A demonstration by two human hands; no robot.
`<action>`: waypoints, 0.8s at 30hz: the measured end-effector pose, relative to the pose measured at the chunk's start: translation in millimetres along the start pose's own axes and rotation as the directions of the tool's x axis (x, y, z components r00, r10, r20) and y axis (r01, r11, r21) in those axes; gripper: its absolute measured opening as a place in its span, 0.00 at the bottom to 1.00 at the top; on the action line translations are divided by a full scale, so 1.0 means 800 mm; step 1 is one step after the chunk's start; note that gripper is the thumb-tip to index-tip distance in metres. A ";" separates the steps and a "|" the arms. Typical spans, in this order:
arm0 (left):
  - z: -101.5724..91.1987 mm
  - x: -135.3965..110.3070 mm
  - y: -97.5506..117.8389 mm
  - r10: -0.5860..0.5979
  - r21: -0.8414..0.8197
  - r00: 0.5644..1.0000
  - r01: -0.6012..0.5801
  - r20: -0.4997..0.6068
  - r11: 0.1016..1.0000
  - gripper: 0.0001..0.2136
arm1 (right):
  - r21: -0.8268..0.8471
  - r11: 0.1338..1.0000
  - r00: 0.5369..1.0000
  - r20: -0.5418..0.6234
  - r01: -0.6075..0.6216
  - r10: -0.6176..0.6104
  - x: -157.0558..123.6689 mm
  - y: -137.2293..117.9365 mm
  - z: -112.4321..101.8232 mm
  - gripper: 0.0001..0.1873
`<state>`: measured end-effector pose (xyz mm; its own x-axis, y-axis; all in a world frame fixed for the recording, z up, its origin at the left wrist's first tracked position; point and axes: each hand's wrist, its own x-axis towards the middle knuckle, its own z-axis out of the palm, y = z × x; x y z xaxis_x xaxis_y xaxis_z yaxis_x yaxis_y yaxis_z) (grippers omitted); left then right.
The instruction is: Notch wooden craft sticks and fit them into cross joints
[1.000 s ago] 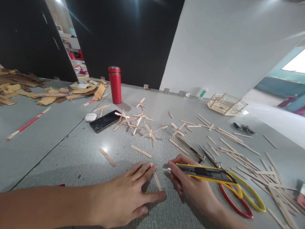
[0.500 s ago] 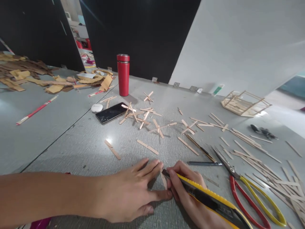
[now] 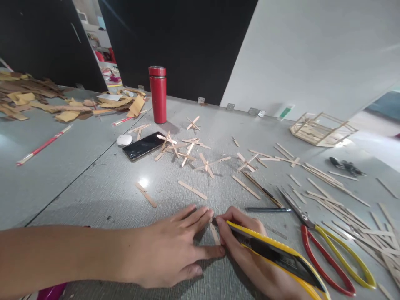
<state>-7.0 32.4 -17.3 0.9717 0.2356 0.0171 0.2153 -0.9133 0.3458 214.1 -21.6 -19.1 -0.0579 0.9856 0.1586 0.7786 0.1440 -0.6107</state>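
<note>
My left hand [image 3: 178, 246] lies flat with spread fingers, their tips at the two ends of a short wooden craft stick [image 3: 214, 233] on the table. In my right hand [image 3: 246, 246] is a yellow and black utility knife [image 3: 275, 254], gripped like a pen. Its tip meets the stick near the upper end; the blade itself is mostly hidden by my fingers. Just beyond my hands lie more craft sticks, one notched piece [image 3: 193, 189] in the middle and another [image 3: 146, 195] to the left.
Red-and-yellow-handled snips [image 3: 325, 246] lie at right beside many loose sticks [image 3: 343, 212]. A dark pen-like tool [image 3: 268, 209] is near my right hand. Farther back are a phone [image 3: 142, 146], a white earbud case [image 3: 124, 139], a red flask [image 3: 158, 96] and a stick frame [image 3: 323, 130].
The knife's front end has shifted slightly up along the stick, and its handle has turned a little. My left hand keeps its place. The whole view has moved slightly.
</note>
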 end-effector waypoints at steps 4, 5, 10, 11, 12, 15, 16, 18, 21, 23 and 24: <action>-0.007 0.002 0.001 -0.003 -0.030 1.000 0.004 0.021 1.000 0.25 | -0.003 1.000 1.000 -0.018 -0.011 0.011 0.002 0.009 0.008 0.17; -0.007 0.002 0.002 -0.009 -0.032 1.000 0.010 0.018 0.999 0.25 | -0.004 1.000 1.000 -0.018 -0.009 0.009 0.003 0.013 0.011 0.18; 0.003 0.003 0.005 -0.020 0.011 0.999 0.020 -0.044 1.000 0.24 | -0.008 1.000 0.999 -0.036 0.018 -0.018 0.008 0.022 0.022 0.20; 0.006 0.002 0.005 -0.018 0.027 0.998 0.019 -0.060 0.999 0.24 | -0.007 1.000 0.999 -0.038 0.020 -0.020 0.008 0.019 0.021 0.20; 0.008 0.002 0.006 -0.019 0.044 0.997 0.022 -0.074 0.999 0.24 | -0.004 1.000 0.999 -0.033 0.026 -0.026 0.008 0.016 0.017 0.20; 0.010 0.002 0.007 -0.023 0.104 0.995 0.033 -0.096 0.994 0.24 | 0.017 0.998 0.998 0.027 0.060 -0.061 0.007 0.006 0.004 0.21; 0.010 0.002 0.008 -0.019 0.124 0.995 0.032 -0.102 0.992 0.24 | 0.022 0.997 0.996 0.047 0.075 -0.076 0.007 0.004 0.001 0.21; 0.008 0.003 0.008 -0.009 0.158 0.993 0.027 -0.116 0.987 0.23 | 0.017 0.996 0.994 0.051 0.093 -0.093 0.008 0.002 -0.001 0.21; 0.006 0.003 0.010 -0.006 0.192 0.994 0.027 -0.111 0.981 0.22 | -0.013 0.997 0.997 -0.003 0.077 -0.077 0.008 0.003 0.006 0.23; 0.004 0.003 0.010 -0.010 0.210 0.995 0.030 -0.095 0.977 0.21 | -0.020 0.998 0.998 -0.016 0.065 -0.065 0.007 0.005 0.010 0.24; 0.004 0.003 0.010 -0.010 0.214 0.996 0.030 -0.093 0.976 0.21 | -0.018 0.997 0.997 -0.007 0.071 -0.071 0.007 0.007 0.011 0.24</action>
<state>-2.4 24.6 -17.2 0.9562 0.2747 0.1010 0.2602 -0.9558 0.1370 212.3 -14.5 -28.4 -0.1087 0.9723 0.2071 0.7840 0.2119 -0.5835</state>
